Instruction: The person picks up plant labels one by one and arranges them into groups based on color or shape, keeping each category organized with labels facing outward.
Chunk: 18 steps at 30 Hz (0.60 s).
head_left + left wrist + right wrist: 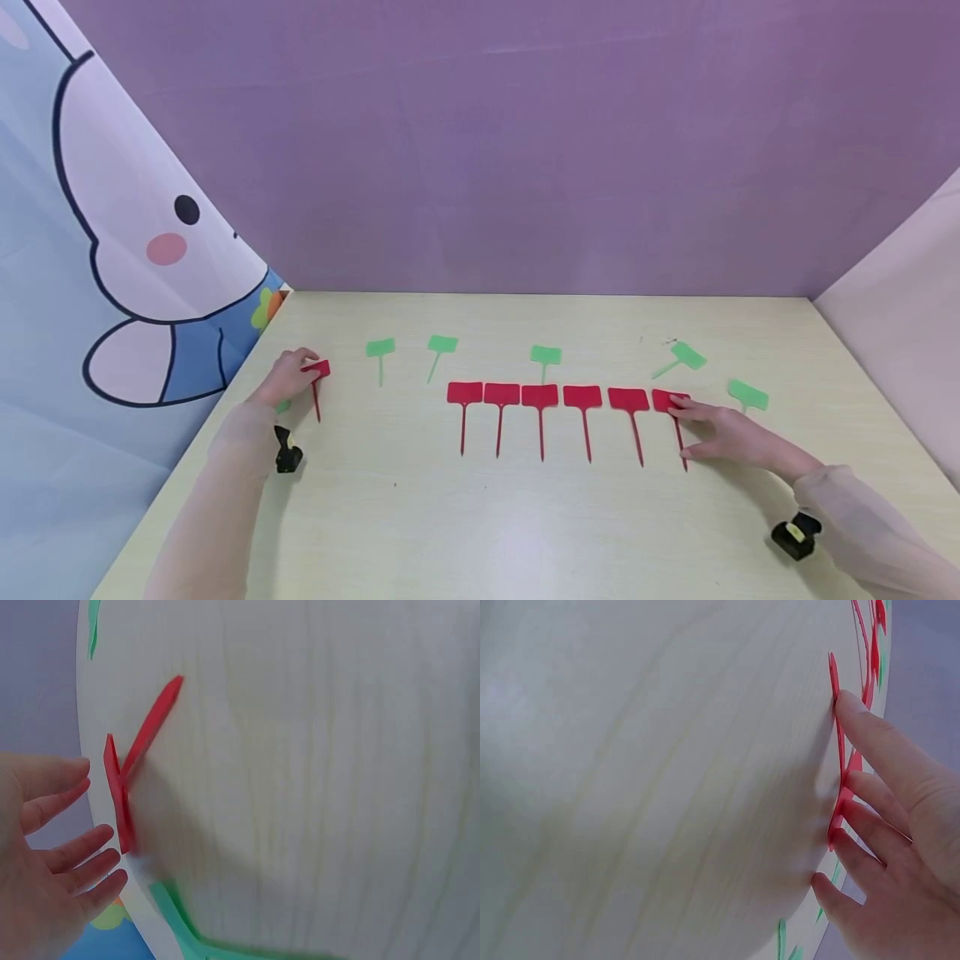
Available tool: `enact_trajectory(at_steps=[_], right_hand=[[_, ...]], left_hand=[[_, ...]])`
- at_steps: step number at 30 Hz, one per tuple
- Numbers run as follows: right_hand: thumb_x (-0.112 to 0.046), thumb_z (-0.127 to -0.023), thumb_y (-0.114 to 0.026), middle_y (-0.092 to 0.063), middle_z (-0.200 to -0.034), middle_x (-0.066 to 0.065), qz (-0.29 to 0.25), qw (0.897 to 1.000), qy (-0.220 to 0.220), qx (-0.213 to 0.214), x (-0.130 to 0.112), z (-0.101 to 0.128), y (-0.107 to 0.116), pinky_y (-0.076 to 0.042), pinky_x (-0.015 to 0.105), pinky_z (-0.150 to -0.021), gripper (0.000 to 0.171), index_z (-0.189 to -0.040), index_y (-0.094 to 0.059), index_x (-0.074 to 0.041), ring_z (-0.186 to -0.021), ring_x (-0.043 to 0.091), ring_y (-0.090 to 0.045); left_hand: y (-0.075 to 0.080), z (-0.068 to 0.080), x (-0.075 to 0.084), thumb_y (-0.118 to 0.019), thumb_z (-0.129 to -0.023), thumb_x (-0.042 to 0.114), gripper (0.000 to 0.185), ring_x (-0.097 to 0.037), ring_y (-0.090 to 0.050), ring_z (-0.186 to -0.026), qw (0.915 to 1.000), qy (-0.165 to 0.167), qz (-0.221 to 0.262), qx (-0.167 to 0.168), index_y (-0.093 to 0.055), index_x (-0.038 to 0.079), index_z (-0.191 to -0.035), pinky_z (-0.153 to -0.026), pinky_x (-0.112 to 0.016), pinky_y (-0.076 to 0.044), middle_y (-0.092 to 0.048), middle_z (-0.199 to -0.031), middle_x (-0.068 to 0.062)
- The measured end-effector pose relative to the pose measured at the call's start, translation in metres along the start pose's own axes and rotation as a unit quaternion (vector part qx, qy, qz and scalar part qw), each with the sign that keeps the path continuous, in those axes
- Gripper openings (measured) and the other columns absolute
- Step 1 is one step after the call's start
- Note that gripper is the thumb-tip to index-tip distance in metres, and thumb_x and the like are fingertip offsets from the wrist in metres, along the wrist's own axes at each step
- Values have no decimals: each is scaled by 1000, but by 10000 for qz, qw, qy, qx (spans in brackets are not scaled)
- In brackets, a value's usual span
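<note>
Touching, not clasping: left hand [288, 377] laid with straight, loose fingers [79, 851] against the head of a lone red plant tag [318, 372] at the far left of the pale wooden table [480, 533], stake pointing back toward the person. Tag head seemingly tipped up off the surface in the left wrist view, though too blurred there to say for sure. Just beside that hand, a scrap of a green tag [282, 407] peeking out by the wrist. Further right along the far side, well apart from one another, green tags [381, 348] flat on the table, scattered in a loose line. Nearer the person, a tidy row of red tags [540, 397], heads side by side and almost touching, stakes all pointing back. At the right end of that row, the last red tag [670, 402] under the right hand [731, 435]: fingers straight and spread, fingertips [853, 705] pressing on its head, thumb lying beside the stake, nothing curled round it. Just past that hand, one more green tag [747, 394]. Behind it all, a purple backdrop [525, 142], and on the left a cartoon rabbit curtain [112, 250].
</note>
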State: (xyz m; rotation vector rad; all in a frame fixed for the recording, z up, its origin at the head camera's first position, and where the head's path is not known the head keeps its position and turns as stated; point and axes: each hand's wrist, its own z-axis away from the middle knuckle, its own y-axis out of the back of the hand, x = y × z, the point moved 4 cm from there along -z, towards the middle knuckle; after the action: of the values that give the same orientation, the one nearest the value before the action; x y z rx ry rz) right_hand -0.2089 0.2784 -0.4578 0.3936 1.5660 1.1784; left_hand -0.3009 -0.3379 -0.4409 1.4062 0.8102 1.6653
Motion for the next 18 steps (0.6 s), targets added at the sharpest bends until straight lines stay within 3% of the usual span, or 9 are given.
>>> enact_trajectory(at_steps=[8, 18], right_hand=[[-32, -68, -74, -40, -128, 29, 84, 10000, -29, -32, 0, -1, 0, -44, 43, -84, 70, -121, -49, 7, -117, 46, -35], [-32, -68, -73, -40, -129, 28, 73, 9999, -71, -125, -4, 0, 2, -42, 47, -85, 70, -121, -49, 7, -117, 46, -34]], left_hand=[[2, 0, -10, -48, -90, 16, 41, -43, -35, -104, 9997, 144, 42, -176, -38, -11, -120, -92, -54, -33, -34, -115, -33], [9, 6, -13, -55, -86, 12, 44, -42, -38, -101, 9989, -312, 31, -344, -42, -15, -118, -89, -54, -36, -38, -116, -34]])
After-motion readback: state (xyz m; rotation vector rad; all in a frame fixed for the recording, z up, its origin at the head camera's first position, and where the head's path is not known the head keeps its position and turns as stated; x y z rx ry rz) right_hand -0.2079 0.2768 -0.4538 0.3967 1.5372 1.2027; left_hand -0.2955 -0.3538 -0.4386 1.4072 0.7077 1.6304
